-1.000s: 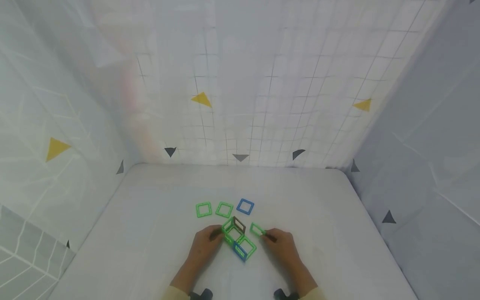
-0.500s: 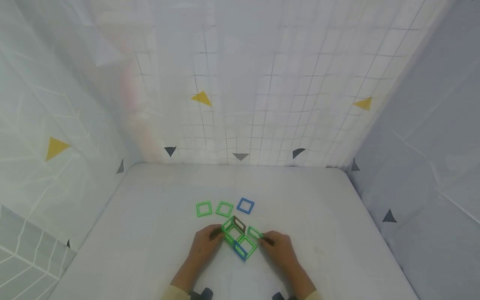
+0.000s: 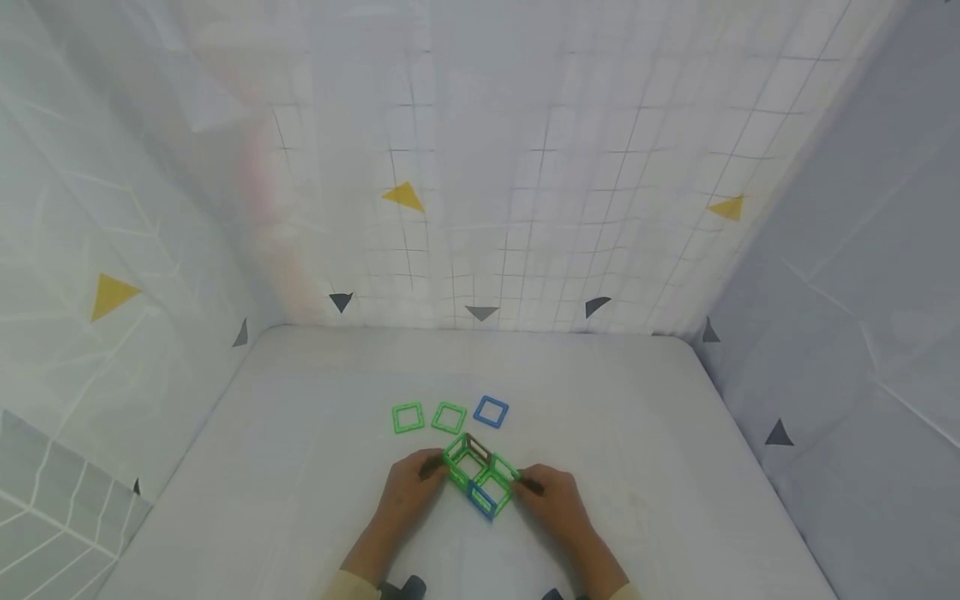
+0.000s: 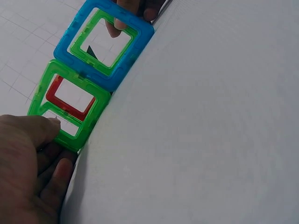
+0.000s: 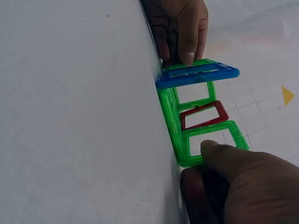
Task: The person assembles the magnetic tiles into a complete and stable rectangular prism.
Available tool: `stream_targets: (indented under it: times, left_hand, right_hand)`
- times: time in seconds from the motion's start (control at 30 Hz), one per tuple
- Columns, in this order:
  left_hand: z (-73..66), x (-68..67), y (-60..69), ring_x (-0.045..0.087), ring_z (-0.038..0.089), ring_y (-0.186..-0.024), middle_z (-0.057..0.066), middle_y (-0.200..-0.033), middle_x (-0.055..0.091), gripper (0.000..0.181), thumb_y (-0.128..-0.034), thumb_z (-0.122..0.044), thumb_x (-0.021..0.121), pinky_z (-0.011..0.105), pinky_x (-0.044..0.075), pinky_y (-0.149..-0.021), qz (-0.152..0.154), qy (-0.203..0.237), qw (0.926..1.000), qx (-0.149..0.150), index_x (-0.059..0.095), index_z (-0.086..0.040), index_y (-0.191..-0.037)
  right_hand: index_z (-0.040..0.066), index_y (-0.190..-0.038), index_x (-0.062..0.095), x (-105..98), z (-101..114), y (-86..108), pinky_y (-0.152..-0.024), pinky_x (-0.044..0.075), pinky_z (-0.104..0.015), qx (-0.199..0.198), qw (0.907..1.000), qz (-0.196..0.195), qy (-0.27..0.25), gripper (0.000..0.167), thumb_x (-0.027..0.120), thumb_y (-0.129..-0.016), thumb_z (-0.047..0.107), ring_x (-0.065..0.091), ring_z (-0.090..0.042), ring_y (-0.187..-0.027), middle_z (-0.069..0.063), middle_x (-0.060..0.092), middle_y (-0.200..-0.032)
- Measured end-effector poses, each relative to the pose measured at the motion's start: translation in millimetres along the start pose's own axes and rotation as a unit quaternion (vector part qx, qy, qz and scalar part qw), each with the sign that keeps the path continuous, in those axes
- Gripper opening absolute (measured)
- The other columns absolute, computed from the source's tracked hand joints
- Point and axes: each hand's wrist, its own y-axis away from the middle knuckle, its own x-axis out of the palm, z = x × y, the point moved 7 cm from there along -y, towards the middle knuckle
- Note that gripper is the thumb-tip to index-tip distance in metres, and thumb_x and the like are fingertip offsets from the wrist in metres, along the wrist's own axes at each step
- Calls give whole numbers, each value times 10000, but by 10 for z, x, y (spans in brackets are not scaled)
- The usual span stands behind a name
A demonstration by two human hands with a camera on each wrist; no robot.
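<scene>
Looks like a lab-like screened-off booth, judging by pale wrinkled sheeting and yellow triangular patches beyond left hand and right hand, white tabletop beneath.

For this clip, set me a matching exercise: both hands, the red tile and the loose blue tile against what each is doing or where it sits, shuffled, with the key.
Column one
1. Red tile
2. Left hand
3. Loose blue tile
4. Right hand

Column two
A. Lies flat on the table, beyond the build
B. Pinches a green tile at the build's right
C. Grips the build's left end
D. Stands in the build's far side

Pairs: 1-D, 2-C, 3-A, 4-B
</scene>
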Motion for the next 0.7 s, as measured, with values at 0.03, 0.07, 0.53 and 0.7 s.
stream_targets:
  times: [0.03,0.07,0.53,0.7]
  left_hand:
    - [0,0,-2,617,196,-1210,-35,-1227,690,314,-920,-304,704,439,500,-1058,3,0,10000,-2,676,-211,-1219]
    - [0,1,-3,618,196,-1208,-34,-1224,691,314,-919,-303,706,438,501,-1057,3,2,10000,-4,676,-210,-1217]
    - [-7,4,-13,639,215,-1174,-12,-1198,704,304,-911,-282,713,445,523,-1026,-99,-56,9998,178,686,-181,-1196]
    - [-16,-3,-8,638,197,-1174,-29,-1196,703,303,-910,-288,712,432,522,-1028,-67,-75,9999,86,684,-193,-1197]
  right_hand:
    - [256,-974,748,0,1,-1,-818,579,-254,10,10000,9,5,111,759,-866,282,662,-16,-878,178,715,-900]
    - [254,-976,748,2,3,-1,-822,579,-258,2,10000,15,5,113,758,-867,281,662,-19,-883,176,715,-903]
    - [222,-1031,743,0,-1,19,-869,581,-302,-3,10000,18,-92,181,758,-869,303,664,-47,-934,151,716,-949]
    - [205,-1091,724,-12,15,21,-899,581,-373,157,9997,9,-192,238,676,-934,378,673,-94,-980,101,723,-1004]
